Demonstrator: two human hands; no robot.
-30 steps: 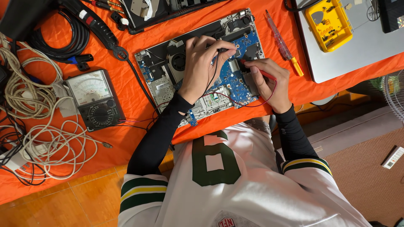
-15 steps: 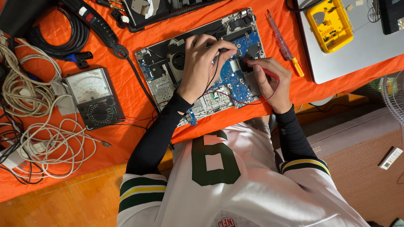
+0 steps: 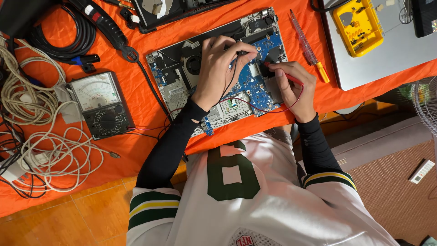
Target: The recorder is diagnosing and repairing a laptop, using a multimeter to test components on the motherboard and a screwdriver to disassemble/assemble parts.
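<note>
Our left hand (image 3: 218, 68) still pinches the black probe on the opened laptop's blue board (image 3: 255, 82), unmoved. Our right hand (image 3: 293, 89) keeps gripping the red probe (image 3: 291, 78) there, shifted barely.

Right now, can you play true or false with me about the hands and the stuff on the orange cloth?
1. Both hands are on the open laptop. True: the left hand and right hand rest over its blue board.
2. The right hand holds a red probe. True.
3. The meter sits to the right of the laptop. False: it lies to the left in the picture, beside the white cables.
4. The cloth is green. False: it is orange.
5. The yellow tray lies on the floor. False: it rests on a closed silver laptop.
</note>
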